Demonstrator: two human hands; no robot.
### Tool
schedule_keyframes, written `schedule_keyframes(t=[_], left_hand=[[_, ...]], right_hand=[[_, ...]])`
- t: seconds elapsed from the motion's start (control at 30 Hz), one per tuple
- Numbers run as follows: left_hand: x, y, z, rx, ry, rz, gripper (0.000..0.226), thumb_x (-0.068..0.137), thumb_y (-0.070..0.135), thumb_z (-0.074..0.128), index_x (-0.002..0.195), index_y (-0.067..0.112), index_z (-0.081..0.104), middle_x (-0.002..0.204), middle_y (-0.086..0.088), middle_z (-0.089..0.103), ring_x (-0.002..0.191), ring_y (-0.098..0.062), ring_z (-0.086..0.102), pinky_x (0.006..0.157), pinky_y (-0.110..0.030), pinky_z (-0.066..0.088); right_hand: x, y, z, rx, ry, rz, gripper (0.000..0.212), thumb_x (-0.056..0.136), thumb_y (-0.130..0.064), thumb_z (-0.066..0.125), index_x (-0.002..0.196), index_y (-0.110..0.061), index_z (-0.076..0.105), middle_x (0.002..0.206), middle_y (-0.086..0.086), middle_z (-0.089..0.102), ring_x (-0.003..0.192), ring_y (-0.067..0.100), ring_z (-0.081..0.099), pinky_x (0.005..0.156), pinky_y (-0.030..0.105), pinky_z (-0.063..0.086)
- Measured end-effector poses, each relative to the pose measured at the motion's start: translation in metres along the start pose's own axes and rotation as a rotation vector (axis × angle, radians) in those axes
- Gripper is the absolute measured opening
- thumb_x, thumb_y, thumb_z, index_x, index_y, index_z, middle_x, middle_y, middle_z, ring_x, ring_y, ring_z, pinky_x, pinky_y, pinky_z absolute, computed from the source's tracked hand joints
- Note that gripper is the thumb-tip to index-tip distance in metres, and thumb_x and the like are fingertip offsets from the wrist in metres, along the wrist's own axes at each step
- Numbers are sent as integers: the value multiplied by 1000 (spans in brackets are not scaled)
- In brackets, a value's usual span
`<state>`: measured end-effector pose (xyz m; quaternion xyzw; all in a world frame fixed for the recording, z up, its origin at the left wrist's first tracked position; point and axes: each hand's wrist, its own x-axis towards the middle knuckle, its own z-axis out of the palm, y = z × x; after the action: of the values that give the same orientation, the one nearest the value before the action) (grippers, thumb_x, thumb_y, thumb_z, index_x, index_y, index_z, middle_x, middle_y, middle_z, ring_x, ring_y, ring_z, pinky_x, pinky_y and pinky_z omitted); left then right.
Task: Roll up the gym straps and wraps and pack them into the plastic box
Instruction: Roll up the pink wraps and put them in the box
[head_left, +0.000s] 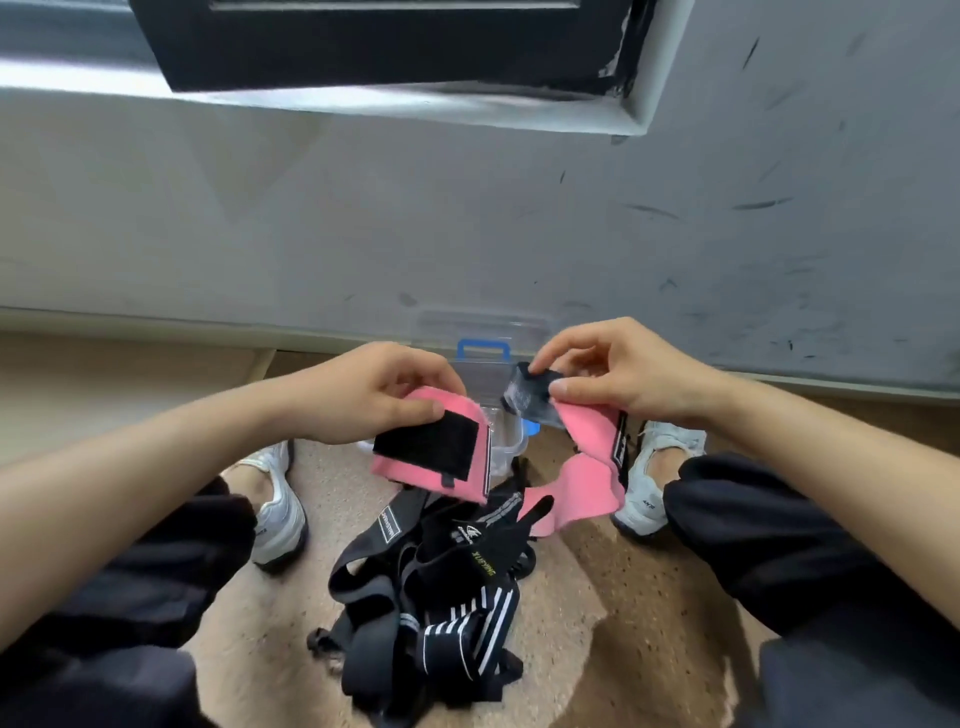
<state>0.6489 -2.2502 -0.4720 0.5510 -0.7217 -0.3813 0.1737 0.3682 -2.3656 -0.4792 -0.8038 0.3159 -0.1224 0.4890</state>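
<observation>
A pink wrist wrap (587, 478) with a black hook-and-loop patch hangs in the air between my hands. My left hand (374, 392) grips the end that bears the black patch (428, 447). My right hand (618, 366) pinches the other end, at its dark tab (527, 392). The wrap's middle sags toward the floor. Behind the hands stands the clear plastic box (511, 441) with blue latches, its lid (480, 325) up against the wall. A heap of black straps and striped wraps (441, 592) lies on the floor between my legs.
I sit on a speckled floor (623, 597) facing a grey scuffed wall (467, 218). My white shoes (278, 499) flank the pile on both sides. My dark trouser legs fill the lower corners.
</observation>
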Motion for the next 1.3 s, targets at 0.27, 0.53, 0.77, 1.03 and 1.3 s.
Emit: schedule_keyframes(t=[0.27, 0.53, 0.77, 1.03, 1.3], left_hand=[[31, 2, -6, 125, -102, 86, 20, 97, 18, 64, 114, 25, 72, 106, 9, 67, 104, -12, 58, 94, -31, 43], [43, -1, -7, 132, -86, 96, 18, 96, 28, 57, 109, 34, 67, 106, 15, 62, 112, -9, 48, 99, -39, 41], [41, -1, -1, 73, 209, 48, 25, 92, 24, 70, 117, 29, 69, 118, 11, 66, 115, -8, 59, 105, -33, 45], [27, -4, 31, -291, 435, -411, 24, 84, 42, 79, 93, 20, 71, 84, 1, 67, 76, -18, 63, 74, -35, 52], [34, 3, 57, -730, 331, -713, 37, 92, 50, 69, 112, 18, 72, 104, -3, 71, 82, -18, 64, 68, -29, 53]], right_hand=[[8, 8, 27, -296, 165, -46, 16, 92, -11, 72, 98, -23, 79, 92, -6, 67, 79, 6, 58, 74, 20, 41], [7, 6, 49, -132, 175, -20, 15, 79, -34, 86, 93, -35, 80, 87, -14, 66, 82, 2, 62, 77, 18, 42], [6, 8, 52, -154, 320, 42, 18, 83, -32, 82, 70, -42, 74, 76, -10, 64, 72, 3, 57, 64, 18, 36], [5, 17, 49, -119, 394, 93, 14, 84, -31, 81, 74, -37, 74, 82, -7, 68, 73, 3, 61, 71, 22, 41], [3, 24, 51, -136, 436, 53, 5, 86, -27, 80, 83, -24, 78, 89, -4, 71, 88, 9, 66, 80, 24, 46]])
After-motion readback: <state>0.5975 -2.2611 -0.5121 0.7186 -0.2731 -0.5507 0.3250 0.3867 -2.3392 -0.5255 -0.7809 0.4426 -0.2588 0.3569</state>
